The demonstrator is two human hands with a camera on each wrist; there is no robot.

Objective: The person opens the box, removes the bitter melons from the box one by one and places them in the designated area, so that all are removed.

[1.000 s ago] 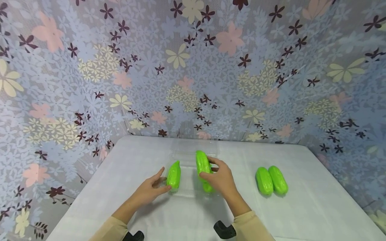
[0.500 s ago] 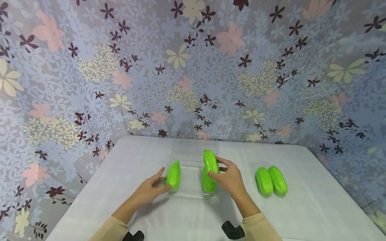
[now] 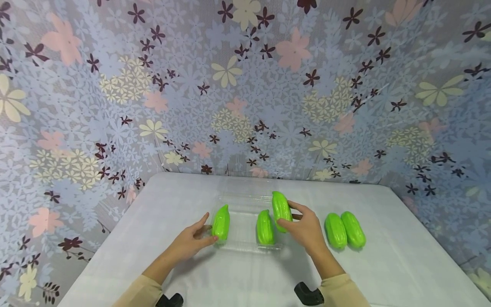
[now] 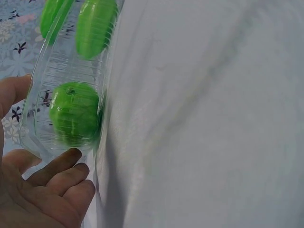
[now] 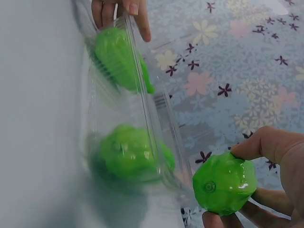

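Observation:
A bright green, ridged, oblong plastic vegetable [image 3: 281, 212] like a cucumber hangs in my right hand [image 3: 304, 226], pinched between thumb and fingers. It is just right of a clear plastic container [image 3: 243, 246]. Inside that container one green vegetable [image 3: 221, 224] lies at the left end and another [image 3: 265, 228] at the right end. My left hand [image 3: 189, 243] is at the container's left end, thumb and index spread. In the left wrist view, the thumb touches the rim while the other fingers [image 4: 66, 179] lie loosely curved at the container's end.
Two more green vegetables [image 3: 336, 230] lie side by side on the white-covered table [image 3: 391, 264], right of my right hand. A raised clear lid [image 3: 245, 186] appears to stand behind the container. Floral wallpaper [image 3: 245, 106] rises beyond the table's back edge.
My right hand has moved right with its vegetable, from over the container's right end to beside it. This uncovers the vegetable there. The left hand stays in place.

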